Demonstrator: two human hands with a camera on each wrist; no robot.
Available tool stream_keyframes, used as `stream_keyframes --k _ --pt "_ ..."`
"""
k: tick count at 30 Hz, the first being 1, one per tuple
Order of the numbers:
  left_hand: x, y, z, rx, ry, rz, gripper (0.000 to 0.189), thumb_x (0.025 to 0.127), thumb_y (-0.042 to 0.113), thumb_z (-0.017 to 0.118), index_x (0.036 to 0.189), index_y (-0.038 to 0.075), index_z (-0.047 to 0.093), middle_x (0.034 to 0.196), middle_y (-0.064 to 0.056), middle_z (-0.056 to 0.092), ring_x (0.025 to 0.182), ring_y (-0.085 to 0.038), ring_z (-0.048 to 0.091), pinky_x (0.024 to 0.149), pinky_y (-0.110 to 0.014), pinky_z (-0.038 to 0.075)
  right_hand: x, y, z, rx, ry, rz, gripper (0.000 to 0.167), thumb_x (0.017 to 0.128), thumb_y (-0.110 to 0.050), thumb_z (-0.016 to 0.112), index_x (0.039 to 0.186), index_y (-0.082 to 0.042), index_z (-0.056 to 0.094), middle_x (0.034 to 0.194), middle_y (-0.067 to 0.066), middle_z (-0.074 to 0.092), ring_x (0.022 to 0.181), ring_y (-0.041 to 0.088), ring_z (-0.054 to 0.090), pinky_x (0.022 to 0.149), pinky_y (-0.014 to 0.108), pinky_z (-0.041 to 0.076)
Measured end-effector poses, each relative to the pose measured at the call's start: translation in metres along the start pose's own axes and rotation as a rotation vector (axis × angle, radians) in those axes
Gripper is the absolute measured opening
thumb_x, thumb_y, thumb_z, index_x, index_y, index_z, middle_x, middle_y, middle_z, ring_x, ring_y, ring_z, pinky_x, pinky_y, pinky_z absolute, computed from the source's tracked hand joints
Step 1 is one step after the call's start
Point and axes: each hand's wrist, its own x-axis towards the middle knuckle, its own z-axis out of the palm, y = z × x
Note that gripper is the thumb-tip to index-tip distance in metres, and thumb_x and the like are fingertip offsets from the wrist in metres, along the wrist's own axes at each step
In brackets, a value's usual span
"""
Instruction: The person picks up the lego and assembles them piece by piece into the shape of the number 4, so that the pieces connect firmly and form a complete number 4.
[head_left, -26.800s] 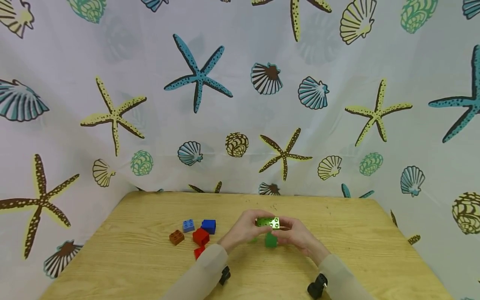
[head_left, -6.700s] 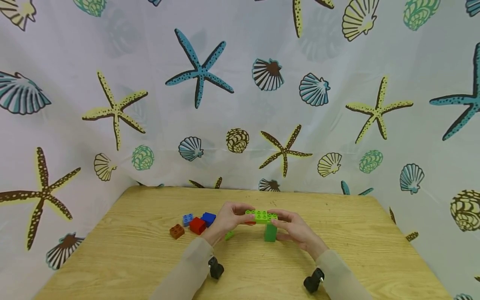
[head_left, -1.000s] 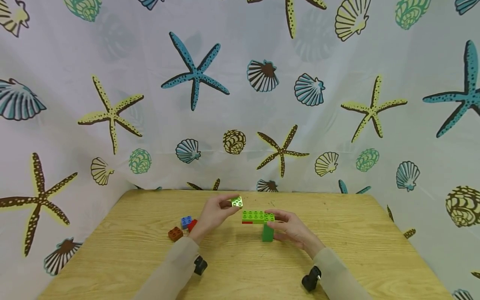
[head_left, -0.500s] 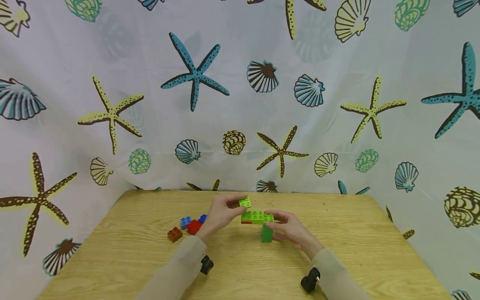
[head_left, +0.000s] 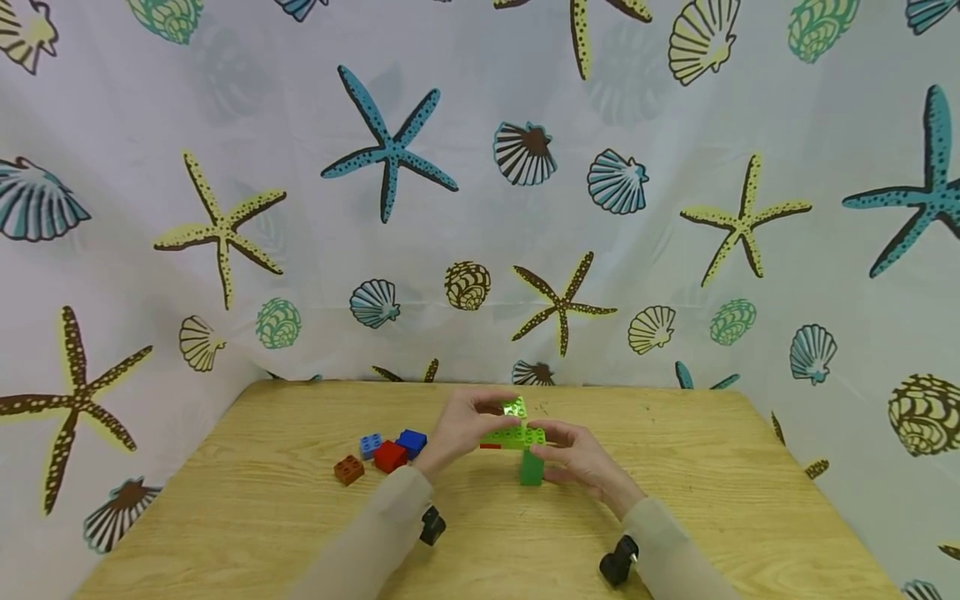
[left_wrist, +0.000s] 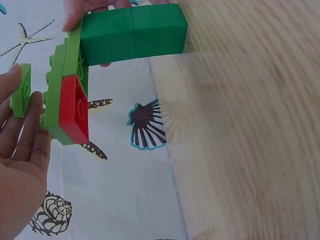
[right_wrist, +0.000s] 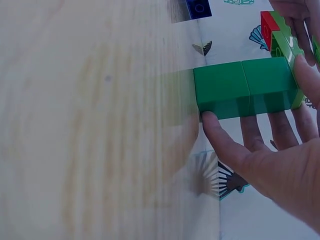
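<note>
My left hand (head_left: 467,427) pinches a small, thin light-green toy brick (head_left: 514,407) by its edges. In the left wrist view that brick (left_wrist: 21,91) stays apart from the long light-green brick (left_wrist: 56,92), above its studs. The long brick reaches left from the top of a column of two dark green bricks (right_wrist: 245,87), through a light-green piece at the joint. A red brick (left_wrist: 74,105) is fixed under its free end. My right hand (head_left: 588,460) holds the column from the right, its fingers spread along the stack and its top. The column stands on the table.
On the wooden table (head_left: 300,533), left of my left hand, lie a red brick (head_left: 390,456), a dark blue brick (head_left: 412,442), a lighter blue brick (head_left: 371,446) and a brown brick (head_left: 348,469). A shell-patterned cloth (head_left: 480,208) hangs behind.
Over the last second my left hand carries the small light-green brick rightward, from left of the structure to above it. That brick lay on the table 6.7 s ago. My right hand keeps its hold.
</note>
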Motion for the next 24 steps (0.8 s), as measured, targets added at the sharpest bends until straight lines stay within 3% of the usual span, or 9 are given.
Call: stream_keyframes --k 8,12,18,24 --pt "0.002 0.002 0.009 0.109 -0.117 0.032 0.034 0.084 0.023 0.078 0.118 0.017 0.073 0.118 0.001 0.071 0.11 -0.019 0.063 0.093 -0.041 0.053 0.001 0.002 0.0 -0.004 0.002 -0.012 0.057 0.091 -0.027 0.071 0.142 -0.012 0.052 0.143 0.012 0.052 0.121 0.02 0.057 0.094 0.047 0.052" --pt "0.004 -0.001 0.013 0.122 -0.181 0.067 0.034 0.085 0.02 0.078 0.118 0.017 0.073 0.116 0.0 0.072 0.106 -0.019 0.065 0.089 -0.036 0.054 0.002 0.003 0.0 -0.002 -0.016 -0.026 0.056 0.091 -0.026 0.071 0.142 -0.012 0.052 0.143 0.012 0.052 0.122 0.02 0.056 0.093 0.046 0.053" --pt "0.005 -0.006 0.017 0.164 -0.209 0.066 0.036 0.085 0.02 0.077 0.12 0.012 0.072 0.115 -0.002 0.072 0.097 -0.016 0.065 0.078 -0.025 0.054 0.001 0.004 0.0 -0.003 -0.052 -0.04 0.056 0.092 -0.024 0.07 0.143 -0.011 0.051 0.146 0.012 0.051 0.123 0.021 0.056 0.094 0.046 0.053" --pt "0.006 -0.004 0.019 0.215 -0.232 0.06 0.038 0.085 0.021 0.077 0.122 0.014 0.071 0.118 0.0 0.071 0.098 -0.012 0.064 0.081 -0.026 0.055 0.0 0.002 -0.002 -0.009 -0.053 -0.045 0.059 0.093 -0.021 0.068 0.146 -0.01 0.046 0.148 0.015 0.048 0.124 0.023 0.056 0.094 0.047 0.052"
